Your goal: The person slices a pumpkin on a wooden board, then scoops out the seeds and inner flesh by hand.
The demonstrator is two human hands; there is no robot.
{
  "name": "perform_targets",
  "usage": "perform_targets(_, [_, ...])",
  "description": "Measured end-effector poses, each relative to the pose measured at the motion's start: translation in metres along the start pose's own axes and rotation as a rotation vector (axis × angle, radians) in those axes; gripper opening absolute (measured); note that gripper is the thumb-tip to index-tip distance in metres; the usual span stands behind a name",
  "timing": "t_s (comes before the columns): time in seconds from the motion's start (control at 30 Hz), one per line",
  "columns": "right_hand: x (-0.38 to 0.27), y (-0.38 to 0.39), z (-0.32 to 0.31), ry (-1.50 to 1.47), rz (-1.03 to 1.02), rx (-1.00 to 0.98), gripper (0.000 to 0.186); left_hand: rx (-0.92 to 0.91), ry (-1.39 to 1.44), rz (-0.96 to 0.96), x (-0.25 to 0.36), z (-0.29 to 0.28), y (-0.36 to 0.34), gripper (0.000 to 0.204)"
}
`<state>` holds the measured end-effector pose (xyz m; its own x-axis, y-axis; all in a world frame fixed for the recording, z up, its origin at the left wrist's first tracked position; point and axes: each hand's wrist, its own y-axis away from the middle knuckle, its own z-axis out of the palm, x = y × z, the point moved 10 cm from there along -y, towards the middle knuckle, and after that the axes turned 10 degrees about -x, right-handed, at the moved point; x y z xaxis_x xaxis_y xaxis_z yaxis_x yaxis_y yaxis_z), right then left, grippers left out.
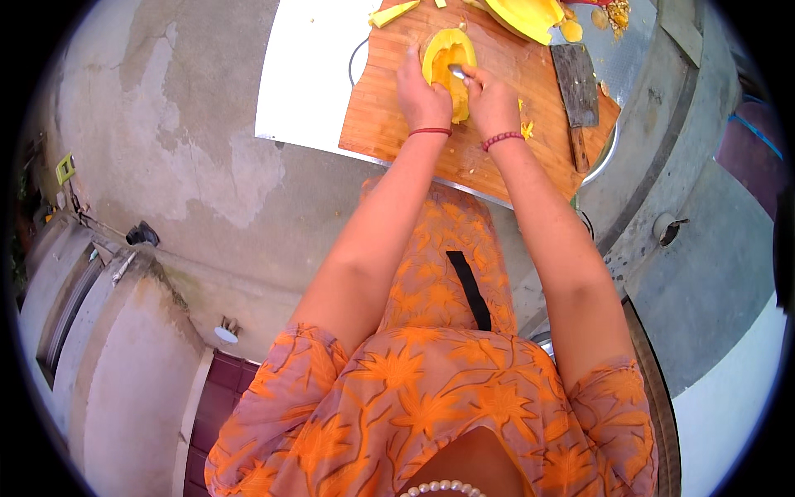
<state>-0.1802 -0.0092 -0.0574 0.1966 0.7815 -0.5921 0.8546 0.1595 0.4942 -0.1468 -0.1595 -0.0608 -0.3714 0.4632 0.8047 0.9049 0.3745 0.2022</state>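
On a wooden cutting board [381, 108] lies a hollowed piece of yellow pumpkin [450, 43], its orange inside facing up. My left hand [421, 93] is wrapped around its left side and holds it. A metal spoon [457, 71] is gripped in my right hand [492, 101], its bowl inside the pumpkin's hollow; most of the handle is hidden by my fingers. To the right of my right hand rests a cleaver [575, 87] with a dark, wide blade and a wooden handle. Small yellow scraps [527, 129] lie beside my right wrist.
A larger yellow pumpkin piece [523, 15] sits at the board's far edge, cut off by the frame. Seeds and pulp [618, 15] lie at the far right on a metallic surface. Yellow slices [394, 13] are at the far left. A white sheet-like surface [306, 74] extends left of the board.
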Motion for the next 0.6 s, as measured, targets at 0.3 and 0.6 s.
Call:
perform_targets(0.3, [0.014, -0.001, 0.016, -0.075, 0.040, -0.026, 0.023, 0.010, 0.052, 0.010, -0.006, 0.001, -0.001, 0.068])
perform_targets(0.6, [0.018, 0.019, 0.035, 0.067, 0.076, -0.202, 0.024, 0.002, 0.119, -0.075, -0.029, 0.007, -0.012, 0.069])
